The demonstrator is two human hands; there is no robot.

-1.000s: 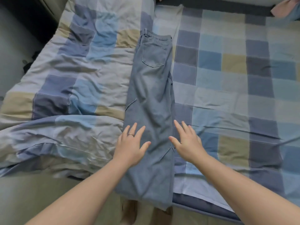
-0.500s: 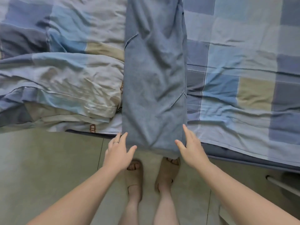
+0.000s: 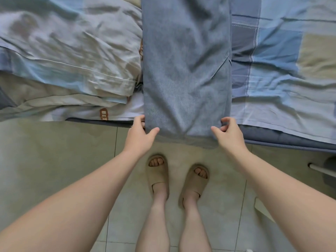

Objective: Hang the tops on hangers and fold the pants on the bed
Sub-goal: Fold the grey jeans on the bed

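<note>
Left hand (image 3: 139,136) pinches pants (image 3: 185,70) hem | right hand (image 3: 229,136) pinches opposite corner | arms outstretched

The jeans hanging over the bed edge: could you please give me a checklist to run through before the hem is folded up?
1. Left hand grips the left hem corner of the jeans: ok.
2. Right hand pinches the right hem corner: ok.
3. Denim lies smooth: not ok, creases cross the middle.
4. Waistband position: cannot tell, out of view.
5. Quilt clear of the fold path: cannot tell, it bunches right beside the left edge.
</note>
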